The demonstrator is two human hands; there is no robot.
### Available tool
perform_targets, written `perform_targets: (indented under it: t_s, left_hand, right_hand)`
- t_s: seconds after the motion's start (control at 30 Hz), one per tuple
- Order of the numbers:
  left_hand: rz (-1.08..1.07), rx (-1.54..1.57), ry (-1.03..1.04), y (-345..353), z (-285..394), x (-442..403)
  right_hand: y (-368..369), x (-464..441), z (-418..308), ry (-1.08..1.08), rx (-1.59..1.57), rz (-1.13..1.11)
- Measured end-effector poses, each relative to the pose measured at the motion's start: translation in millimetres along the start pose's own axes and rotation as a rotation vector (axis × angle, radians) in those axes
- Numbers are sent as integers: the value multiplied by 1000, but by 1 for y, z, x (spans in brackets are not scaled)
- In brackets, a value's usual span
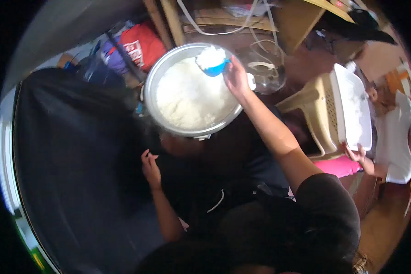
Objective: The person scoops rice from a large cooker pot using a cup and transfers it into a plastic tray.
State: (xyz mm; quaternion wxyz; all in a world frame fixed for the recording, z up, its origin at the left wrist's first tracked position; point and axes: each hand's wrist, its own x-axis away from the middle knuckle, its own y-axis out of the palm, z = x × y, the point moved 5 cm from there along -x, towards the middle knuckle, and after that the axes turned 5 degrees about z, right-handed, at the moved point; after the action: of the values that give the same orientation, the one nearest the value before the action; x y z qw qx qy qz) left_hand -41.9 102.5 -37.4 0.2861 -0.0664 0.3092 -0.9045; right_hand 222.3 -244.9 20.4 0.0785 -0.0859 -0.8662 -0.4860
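A large round metal pot [148,107] holds a mass of white cooked rice [187,98]. Over its far right rim, my right hand [236,78] is closed on the handle of a small blue cup [214,70]. White rice is heaped above the cup's edge. My left hand [151,169] hangs below and left of the pot, touching nothing, with its fingers loosely bent and apart.
On the right, a beige plastic stool [313,98] carries a white tray [338,86] with pale contents, and another person's hand [355,153] touches its near edge. A clear round lid [276,80] lies right of the pot. Red bag [146,43] at back left.
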Motion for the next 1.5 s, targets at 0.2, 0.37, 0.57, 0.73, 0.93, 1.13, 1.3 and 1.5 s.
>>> perform_targets:
  t_s: [0.2,0.37,0.57,0.73,0.93,1.13,1.3,1.5]
  left_hand:
    - [-107,44,84,7,-9,-8]
    - [-106,90,74,7,-13,-8]
    - [-124,27,84,4,0,-4]
    - [-110,-112,84,3,11,3]
    - [-74,-194,90,-6,17,7]
    - [-25,-185,156,-14,7,11]
    - [2,-88,110,-25,18,20]
    - [71,-46,113,-43,21,35]
  right_hand:
    - [21,50,-130,-230,-126,-64]
    - [-3,137,-309,-729,60,20]
    - [-25,174,-418,-1053,2349,201]
    - [-27,170,-403,-843,2713,-337]
    - [-9,162,-418,-795,2742,-439]
    - [54,146,-356,-1047,2697,-256]
    - [81,85,-216,-1008,2375,-857]
    - [5,-34,-4,-668,2256,-1155]
